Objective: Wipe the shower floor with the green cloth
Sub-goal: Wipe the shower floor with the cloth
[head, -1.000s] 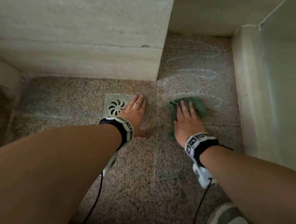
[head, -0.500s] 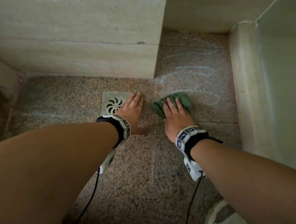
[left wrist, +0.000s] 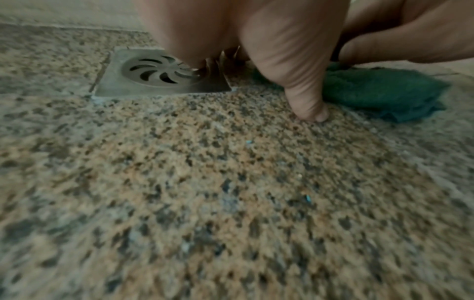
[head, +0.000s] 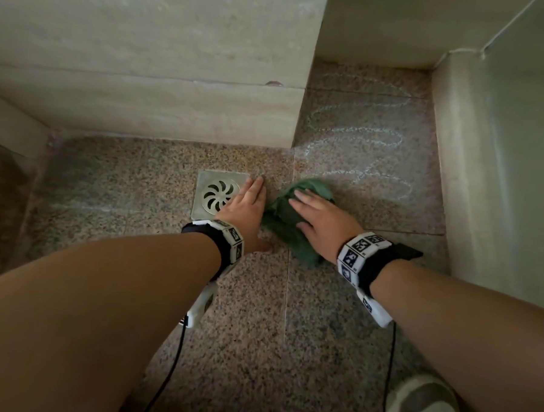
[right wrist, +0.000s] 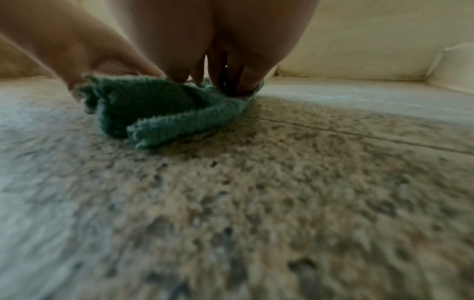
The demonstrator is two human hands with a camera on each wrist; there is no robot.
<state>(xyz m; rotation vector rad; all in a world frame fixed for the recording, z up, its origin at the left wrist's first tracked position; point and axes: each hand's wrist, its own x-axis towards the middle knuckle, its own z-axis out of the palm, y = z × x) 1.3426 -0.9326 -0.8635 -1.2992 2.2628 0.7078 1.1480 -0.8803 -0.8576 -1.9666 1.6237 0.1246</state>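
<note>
The green cloth [head: 282,219] lies bunched on the speckled granite shower floor [head: 249,315], just right of the drain. My right hand [head: 320,218] presses flat on it with straight fingers. The right wrist view shows the cloth [right wrist: 164,109] folded under those fingers. My left hand [head: 245,201] rests flat on the floor beside the cloth, fingers straight, its edge over the drain's corner. In the left wrist view the thumb [left wrist: 307,105] touches the floor, with the cloth [left wrist: 379,91] just behind it.
A square metal drain [head: 216,195] sits left of the hands. White soapy streaks [head: 362,138] mark the floor at the back right. Beige walls [head: 145,73] close the back and the right side [head: 501,186]. A shoe [head: 424,406] shows at the bottom right.
My right hand has slid the cloth leftward, from the right tile towards the left hand and the drain. The left hand has stayed in place.
</note>
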